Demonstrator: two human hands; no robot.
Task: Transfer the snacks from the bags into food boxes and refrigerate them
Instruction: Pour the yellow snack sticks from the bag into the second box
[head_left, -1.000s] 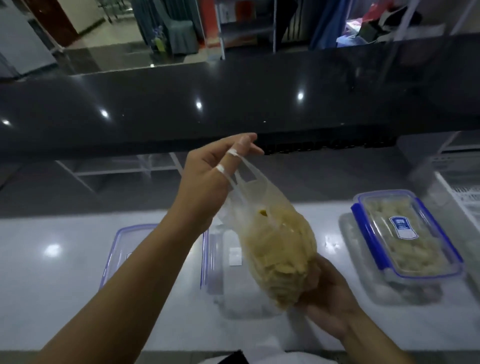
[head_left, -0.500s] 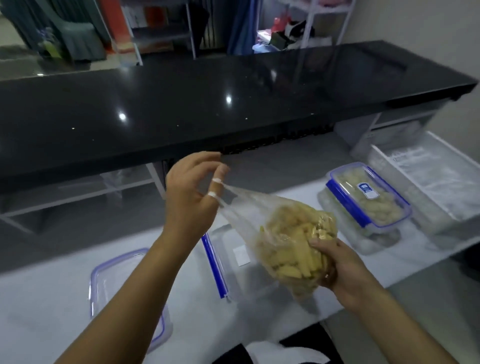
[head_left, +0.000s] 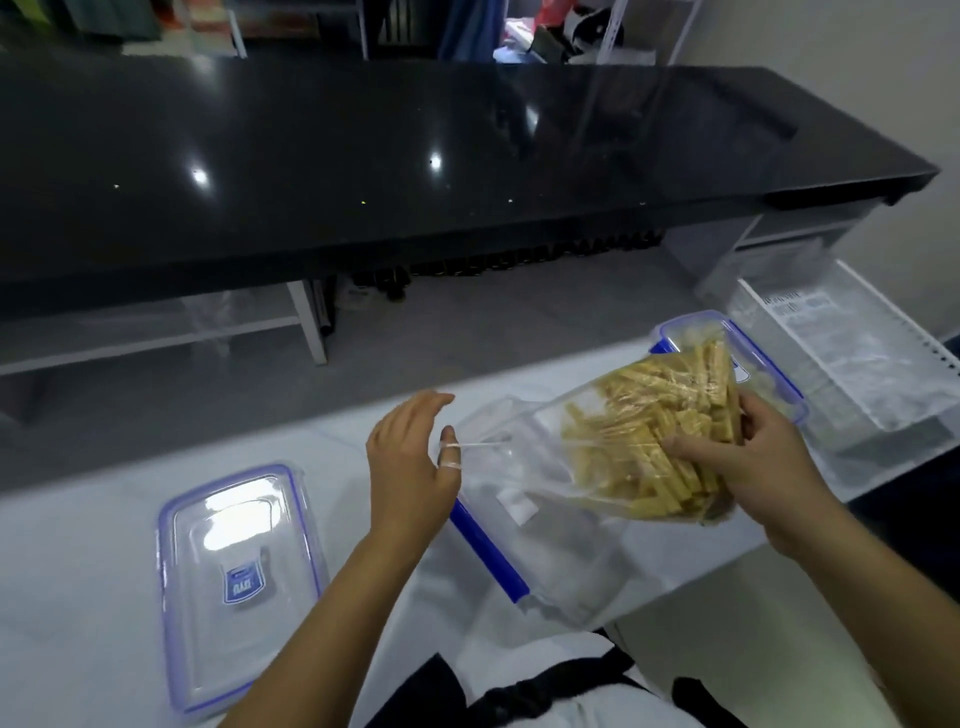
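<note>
The right hand (head_left: 763, 467) holds the clear plastic bag (head_left: 597, 457) from its closed bottom end, the fingers curled around the mass of snacks (head_left: 649, 431) inside, and the bag lies almost horizontal above the open food box (head_left: 545, 561) on the white counter (head_left: 78, 571). I think it is held like this so that the mouth of the bag points down and to the left, toward the box, and the pieces can slide out. The left hand (head_left: 410, 462) has one thin handle loop of the bag around a finger, while the other fingers are straight and relaxed; this seems to keep the mouth stretched and open, and the grip there is only a hook, not a closed fist. The snacks are pale yellow sticks, short and straight with cut ends, and they look dry and hard; all of them are in the bag and none is in the box yet. The bag is thin, soft and wrinkled. The box is stiff transparent plastic, rectangular, with a blue clip on its side. Its lid (head_left: 234, 582) lies flat on the counter to the left, with a blue edge and a blue label. Behind the bag stands a second box (head_left: 779, 379), closed and already filled.
</note>
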